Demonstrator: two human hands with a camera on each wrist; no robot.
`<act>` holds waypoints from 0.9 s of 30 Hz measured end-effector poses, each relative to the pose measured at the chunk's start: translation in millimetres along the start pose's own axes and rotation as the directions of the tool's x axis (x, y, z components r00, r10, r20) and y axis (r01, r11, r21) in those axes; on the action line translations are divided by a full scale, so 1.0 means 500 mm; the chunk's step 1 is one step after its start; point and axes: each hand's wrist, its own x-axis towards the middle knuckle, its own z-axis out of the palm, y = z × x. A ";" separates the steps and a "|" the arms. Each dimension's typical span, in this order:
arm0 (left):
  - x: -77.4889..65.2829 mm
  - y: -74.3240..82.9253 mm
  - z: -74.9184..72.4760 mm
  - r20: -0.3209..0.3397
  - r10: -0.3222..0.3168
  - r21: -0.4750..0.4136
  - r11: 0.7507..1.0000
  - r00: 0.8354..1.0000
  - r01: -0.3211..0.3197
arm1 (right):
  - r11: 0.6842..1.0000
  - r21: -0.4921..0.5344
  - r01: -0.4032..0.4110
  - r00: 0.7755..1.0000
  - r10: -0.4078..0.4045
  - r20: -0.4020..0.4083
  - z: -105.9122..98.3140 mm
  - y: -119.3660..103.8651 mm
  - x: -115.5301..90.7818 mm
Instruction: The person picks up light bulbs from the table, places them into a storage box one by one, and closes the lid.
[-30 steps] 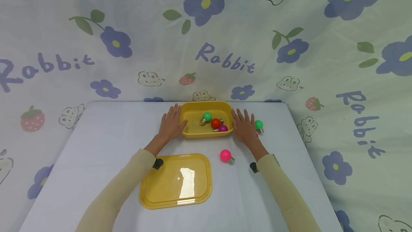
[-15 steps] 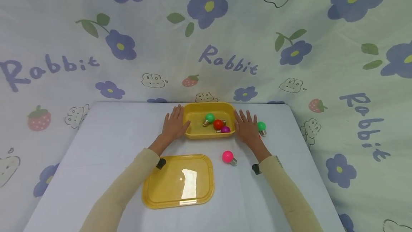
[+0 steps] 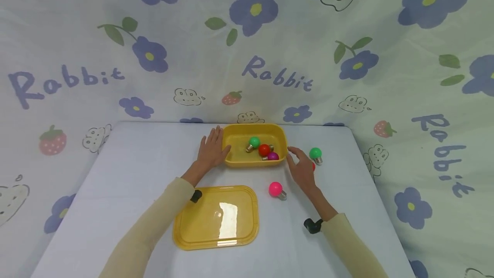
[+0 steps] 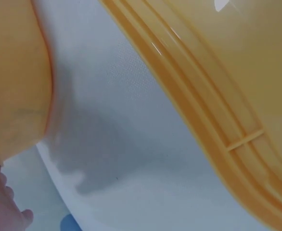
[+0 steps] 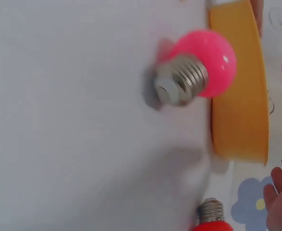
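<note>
A yellow box (image 3: 254, 163) at the back of the table holds a green bulb (image 3: 254, 141), a red bulb (image 3: 264, 149) and a purple bulb (image 3: 273, 156). My left hand (image 3: 210, 151) lies along the box's left side with straight fingers. Beside the right end of the box is my right hand (image 3: 302, 170), fingers loosely bent and fingertips close to the wall, nothing in its grasp. A pink bulb (image 3: 275, 189) lies in front of the box and shows large in the right wrist view. Partly hidden behind my right hand is another red bulb (image 3: 313, 166).
A flat yellow lid-like tray (image 3: 200, 222) lies nearer to me, below the left forearm; its ridged edge (image 4: 198, 120) fills much of the left wrist view. Another green bulb (image 3: 315, 152) lies to the right of my right hand. A patterned cloth (image 3: 185, 46) hangs behind the table.
My right hand has drawn back slightly from the box's right side, and its straight fingers have bent. The left hand keeps its place against the box. The head view has shifted slightly.
</note>
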 end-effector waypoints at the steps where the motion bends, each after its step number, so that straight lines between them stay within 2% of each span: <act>1: 0.000 0.000 0.001 -0.001 0.002 -0.001 1.000 1.000 -0.002 | 0.999 0.036 -0.010 1.000 0.010 0.012 -0.003 0.002 -0.016; 7: 0.000 0.000 0.002 -0.003 0.003 -0.001 1.000 1.000 -0.003 | 0.991 0.128 -0.039 0.992 0.023 0.124 -0.007 0.030 -0.104; 13: -0.001 0.000 0.002 -0.013 0.010 -0.016 1.000 1.000 -0.010 | 0.985 0.159 -0.072 0.979 0.040 0.201 0.010 0.057 -0.162; 19: -0.005 0.003 -0.001 -0.013 -0.002 -0.036 0.999 1.000 0.001 | 0.996 0.079 -0.038 0.972 0.019 0.235 0.036 0.066 -0.191; 27: -0.003 0.006 -0.006 -0.001 0.011 -0.038 0.999 1.000 -0.011 | 0.997 0.068 -0.031 0.982 0.018 0.186 0.050 0.063 -0.200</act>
